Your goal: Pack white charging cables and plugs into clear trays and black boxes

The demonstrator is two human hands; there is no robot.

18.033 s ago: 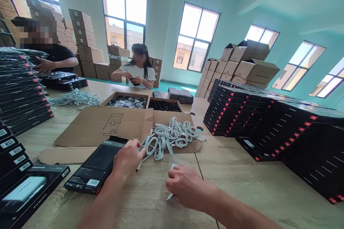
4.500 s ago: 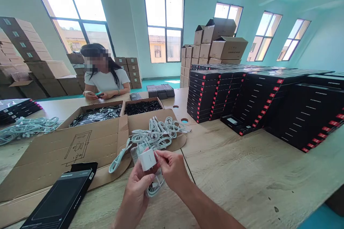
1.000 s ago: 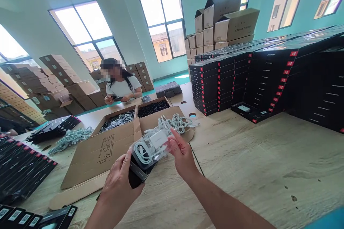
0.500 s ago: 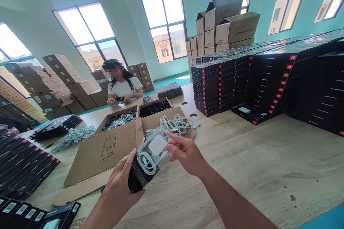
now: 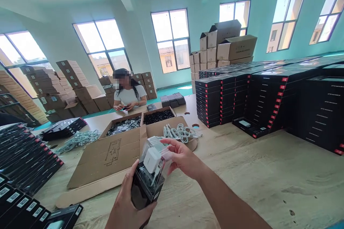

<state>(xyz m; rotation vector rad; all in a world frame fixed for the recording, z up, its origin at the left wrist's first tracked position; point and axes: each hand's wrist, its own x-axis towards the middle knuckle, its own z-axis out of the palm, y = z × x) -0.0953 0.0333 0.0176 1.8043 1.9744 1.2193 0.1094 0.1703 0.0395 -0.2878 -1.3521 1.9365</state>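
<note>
My left hand (image 5: pixel 125 200) wraps round the lower part of a retail package (image 5: pixel 142 191), black below with a clear plastic upper part. It is tilted over the table. A white charger block (image 5: pixel 152 160) shows through the clear part, with a white cable connector (image 5: pixel 156 170) beside it; most of that cable is hidden. My right hand (image 5: pixel 185 157) pinches the clear part at its upper right, fingers closed on the plastic. Behind the package, coiled white cables (image 5: pixel 180 133) lie on an opened carton's flap (image 5: pixel 107 161).
The carton holds silver pieces (image 5: pixel 125 126) and small black pieces (image 5: pixel 158 115). Black boxes are stacked at right (image 5: pixel 262 96) and left (image 5: pixel 24 157). More cables (image 5: pixel 79 140) lie at left. A person (image 5: pixel 129 93) sits across the table, handling a small dark item.
The charger and cable now sit deeper within the clear part; the cable loop that showed in front is mostly out of sight. My right hand has closed on the plastic, and the view has tilted up.
</note>
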